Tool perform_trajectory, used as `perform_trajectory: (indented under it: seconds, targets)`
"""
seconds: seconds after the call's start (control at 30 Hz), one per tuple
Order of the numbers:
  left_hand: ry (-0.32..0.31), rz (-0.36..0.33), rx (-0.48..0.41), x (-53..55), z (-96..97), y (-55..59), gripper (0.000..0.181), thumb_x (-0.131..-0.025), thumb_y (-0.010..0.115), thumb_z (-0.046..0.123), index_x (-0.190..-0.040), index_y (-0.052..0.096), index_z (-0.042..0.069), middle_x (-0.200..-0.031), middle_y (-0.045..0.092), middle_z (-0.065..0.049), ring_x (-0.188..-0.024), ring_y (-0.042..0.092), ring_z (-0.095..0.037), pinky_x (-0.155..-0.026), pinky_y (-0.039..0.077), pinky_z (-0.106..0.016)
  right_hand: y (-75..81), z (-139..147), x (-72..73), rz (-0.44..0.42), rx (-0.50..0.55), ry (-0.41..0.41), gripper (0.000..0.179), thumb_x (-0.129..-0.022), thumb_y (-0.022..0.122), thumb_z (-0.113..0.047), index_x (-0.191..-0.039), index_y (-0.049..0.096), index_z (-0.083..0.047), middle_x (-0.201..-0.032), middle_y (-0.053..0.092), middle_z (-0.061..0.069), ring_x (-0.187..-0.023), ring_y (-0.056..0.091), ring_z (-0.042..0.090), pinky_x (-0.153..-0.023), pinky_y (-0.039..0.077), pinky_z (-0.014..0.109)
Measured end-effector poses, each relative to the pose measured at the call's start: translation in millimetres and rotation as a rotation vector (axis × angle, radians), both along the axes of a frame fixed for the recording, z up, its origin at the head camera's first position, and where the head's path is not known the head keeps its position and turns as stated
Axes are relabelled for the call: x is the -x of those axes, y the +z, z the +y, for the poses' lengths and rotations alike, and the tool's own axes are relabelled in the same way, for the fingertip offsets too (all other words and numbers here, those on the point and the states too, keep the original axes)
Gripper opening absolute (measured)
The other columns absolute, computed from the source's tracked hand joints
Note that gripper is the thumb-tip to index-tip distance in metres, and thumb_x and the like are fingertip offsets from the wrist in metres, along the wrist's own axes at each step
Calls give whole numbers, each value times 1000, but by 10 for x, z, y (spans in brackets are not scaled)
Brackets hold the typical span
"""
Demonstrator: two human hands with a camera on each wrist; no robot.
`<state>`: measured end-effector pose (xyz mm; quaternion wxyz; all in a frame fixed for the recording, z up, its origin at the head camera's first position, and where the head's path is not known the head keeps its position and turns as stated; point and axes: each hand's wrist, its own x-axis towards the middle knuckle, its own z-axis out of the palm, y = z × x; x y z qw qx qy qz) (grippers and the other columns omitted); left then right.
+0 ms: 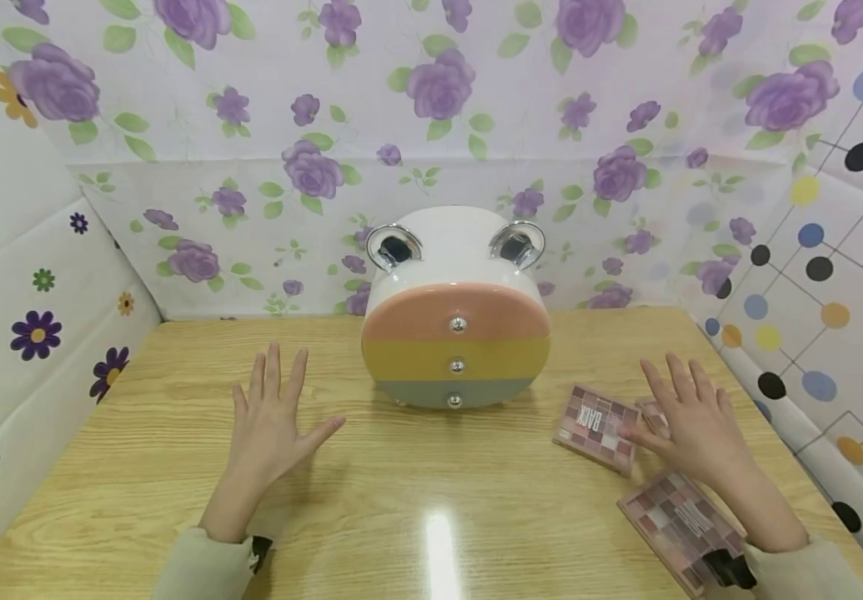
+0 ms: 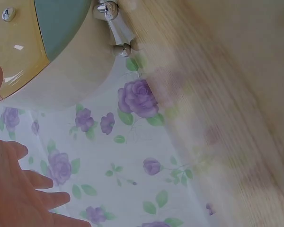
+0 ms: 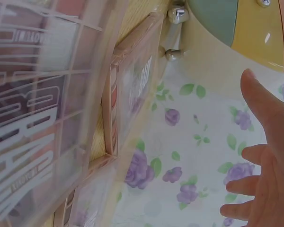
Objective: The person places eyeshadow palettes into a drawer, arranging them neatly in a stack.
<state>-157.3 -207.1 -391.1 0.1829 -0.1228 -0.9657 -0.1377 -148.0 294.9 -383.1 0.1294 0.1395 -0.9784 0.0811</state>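
Note:
My left hand is spread with straight fingers over the left side of the wooden table, holding nothing. Fingers also spread and holding nothing, my right hand hovers over the right side, above several eyeshadow palettes. One palette lies left of its thumb, a larger one is nearer the wrist, and another is partly hidden behind the hand. At the back centre stands a rounded white box on small metal feet. Its front has pink, yellow and grey-green drawers with silver knobs, and two shiny rings sit on top.
The wooden table has a bright glare spot at its front. Behind it hangs a purple-flowered cloth. Flower-printed cloth borders the left side and dotted cloth the right.

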Motion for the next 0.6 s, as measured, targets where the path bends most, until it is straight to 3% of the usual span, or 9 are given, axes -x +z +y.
perform_trajectory:
  seconds: [0.2, 0.33, 0.47, 0.6]
  targets:
    - [-5, 4, -15, 13, 7, 23, 98, -77, 58, 60, -148, 4, 18, -150, -5, -19, -135, 2, -41, -93, 11, -73, 3, 8, 3, -3, -6, 4, 96, -76, 69, -46, -147, 14, -10, -142, 18, 30, -130, 6, 50, -87, 15, 75]
    - [-35, 53, -56, 55, 14, 40, 96, -76, 60, 58, -147, 15, 11, -149, 8, -23, -133, 12, -43, -95, 17, -69, 10, 7, 15, -13, -8, 8, 96, -76, 68, -47, -147, 15, -10, -143, 19, 30, -129, 10, 51, -86, 18, 74]
    - [-90, 112, -128, 129, 37, 55, 95, -75, 62, 56, -145, 20, 7, -145, 20, -25, -131, 19, -43, -99, 20, -63, 30, -9, 27, 0, 2, 26, 94, -77, 68, -47, -146, 17, -8, -142, 21, 30, -126, 16, 53, -84, 22, 74]
    - [-146, 98, -243, 211, 73, 93, 93, -75, 68, 46, -145, 21, 6, -145, 24, -23, -131, 21, -41, -103, 19, -58, 84, -60, 41, 35, 27, 50, 90, -76, 69, -45, -144, 24, -5, -138, 28, 31, -121, 25, 53, -84, 27, 71]
